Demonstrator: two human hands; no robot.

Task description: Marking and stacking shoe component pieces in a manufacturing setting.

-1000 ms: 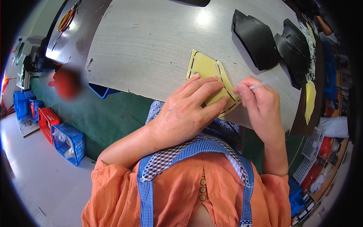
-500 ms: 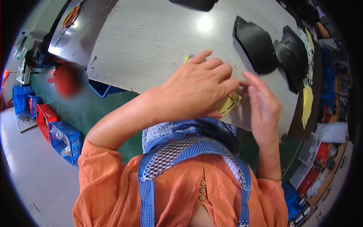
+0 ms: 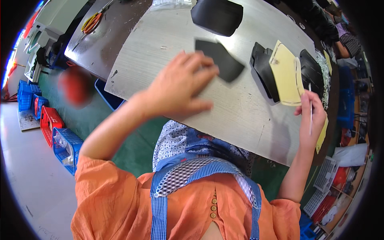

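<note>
Blue plastic forms the basket (image 3: 66, 149) on the floor at the left of the frame; a tool with orange and yellow handles (image 3: 92, 23) lies in the upper left. Just left of the frame's centre, the left hand (image 3: 181, 85) hangs over the pale desk (image 3: 138, 64), blurred, its fingers spread and nothing seen in their grasp. Its fingertips overlap the near-left edge of a flat black piece (image 3: 225, 63); whether they touch it, I cannot tell. For control here, the fingers would do best laid flat near that edge, pressing evenly so the piece neither slides nor creases.

At the top centre lies another black piece (image 3: 217, 17). Right of centre, a stack of black pieces (image 3: 262, 72) sits partly behind the yellow sheet (image 3: 287, 78), which is raised upright at the upper right, dark dashes along its borders. The right hand (image 3: 315, 114) pinches its lower right corner, fingers closed, with a slim pale stick (image 3: 311, 114) held in the same grasp. A light pinch should keep the sheet from bending, and the stick's tip is best kept clear of the black surfaces. White threads (image 3: 326, 76) trail beyond, at the right.
</note>
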